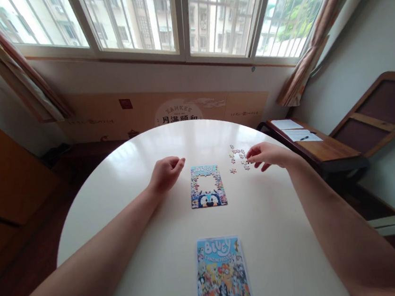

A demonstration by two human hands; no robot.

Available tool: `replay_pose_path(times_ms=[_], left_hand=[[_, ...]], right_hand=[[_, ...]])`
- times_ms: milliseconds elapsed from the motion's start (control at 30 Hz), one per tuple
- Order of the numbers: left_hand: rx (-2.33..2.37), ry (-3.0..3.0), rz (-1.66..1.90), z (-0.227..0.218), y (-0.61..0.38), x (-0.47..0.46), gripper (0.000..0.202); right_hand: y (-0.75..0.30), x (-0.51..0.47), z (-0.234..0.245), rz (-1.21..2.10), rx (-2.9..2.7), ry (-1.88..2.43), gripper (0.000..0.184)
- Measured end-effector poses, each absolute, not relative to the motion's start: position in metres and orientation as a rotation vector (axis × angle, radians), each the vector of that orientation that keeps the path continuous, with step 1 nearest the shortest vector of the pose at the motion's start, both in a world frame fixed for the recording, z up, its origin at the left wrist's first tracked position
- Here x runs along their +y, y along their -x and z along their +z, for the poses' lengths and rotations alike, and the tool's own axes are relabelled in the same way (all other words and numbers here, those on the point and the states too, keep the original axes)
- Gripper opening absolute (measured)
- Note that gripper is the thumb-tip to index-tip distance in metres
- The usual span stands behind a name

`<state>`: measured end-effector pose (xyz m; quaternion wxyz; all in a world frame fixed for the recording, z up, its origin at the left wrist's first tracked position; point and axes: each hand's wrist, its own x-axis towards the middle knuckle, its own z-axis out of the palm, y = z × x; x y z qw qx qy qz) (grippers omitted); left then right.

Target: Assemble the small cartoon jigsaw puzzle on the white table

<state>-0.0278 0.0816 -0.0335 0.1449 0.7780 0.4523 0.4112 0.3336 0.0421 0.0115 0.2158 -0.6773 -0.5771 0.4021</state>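
A partly built jigsaw puzzle [207,186] lies in the middle of the round white table [143,173], its frame filled and its centre still bare. My left hand [166,173] rests just left of it, fingers curled loosely with nothing visible in them. My right hand [268,155] reaches over several loose puzzle pieces [237,157] to the right of the puzzle, its fingertips pinched at one piece. A printed reference picture [222,277] of the puzzle lies at the near edge of the table.
A wooden side table [326,150] with papers [297,129] and a pen stands at the right, beside a wooden chair back [382,110]. A wide window and curtains run along the far wall, with cardboard leaning below.
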Motion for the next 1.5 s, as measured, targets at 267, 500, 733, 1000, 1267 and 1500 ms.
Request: replay_pose_path(times_ms=[267,500,733,1000,1267,1500], left_hand=[[1.002,-2.520,1.026,-0.023,0.015,0.062,0.042],[0.889,-2.664,0.764,-0.024,0.021,0.064,0.027],[0.927,-2.686,0.426,-0.030,0.028,0.070,0.064],[1.006,-2.695,0.157,-0.030,0.026,0.067,0.091],[1.024,-2.714,0.088,-0.030,0.024,0.067,0.092],[1.023,-2.719,0.080,-0.032,0.025,0.068,0.094]], right_hand=[[-0.256,0.034,0.005,1.466,-1.796,1.299,0.027],[-0.219,0.031,-0.021,1.468,-1.798,1.191,0.032],[-0.207,0.025,-0.027,1.447,-1.727,1.181,0.022],[-0.201,0.024,-0.034,1.318,-1.809,1.213,0.018],[-0.199,0.022,-0.033,0.952,-2.026,1.276,0.013],[-0.196,0.019,-0.034,0.880,-2.049,1.327,0.015]])
